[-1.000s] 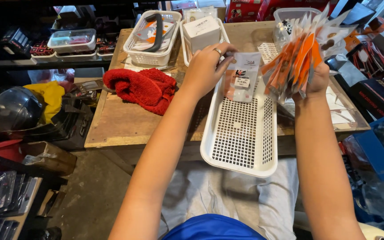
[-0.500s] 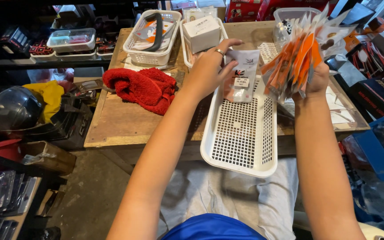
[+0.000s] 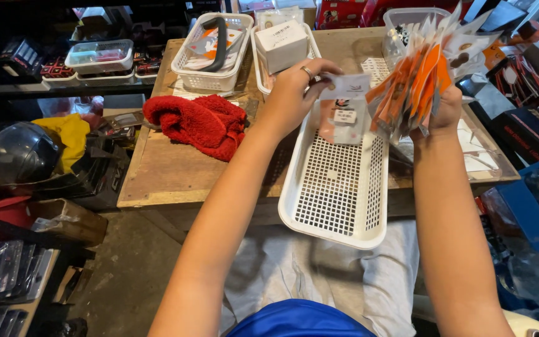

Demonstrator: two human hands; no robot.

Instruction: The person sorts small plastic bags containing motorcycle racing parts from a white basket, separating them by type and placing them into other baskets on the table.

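Left hand [image 3: 296,87] pinches one packet [image 3: 345,103] over the far end of the long tray [image 3: 338,187]; right hand [image 3: 444,112] grips a fanned bunch of packets [image 3: 422,75], too many to count. Three baskets [image 3: 210,47] stand behind, one red cloth [image 3: 198,123] left

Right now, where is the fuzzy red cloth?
In the head view, the red cloth lies bunched on the wooden table, left of the person's left hand and just in front of a white basket holding a black strap.

Wooden table [image 3: 176,181] carrying white perforated tray [image 3: 338,187] overhanging at 6 o'clock, red cloth [image 3: 198,123] lying at 9 o'clock, two white baskets [image 3: 210,43] sitting at 12 o'clock
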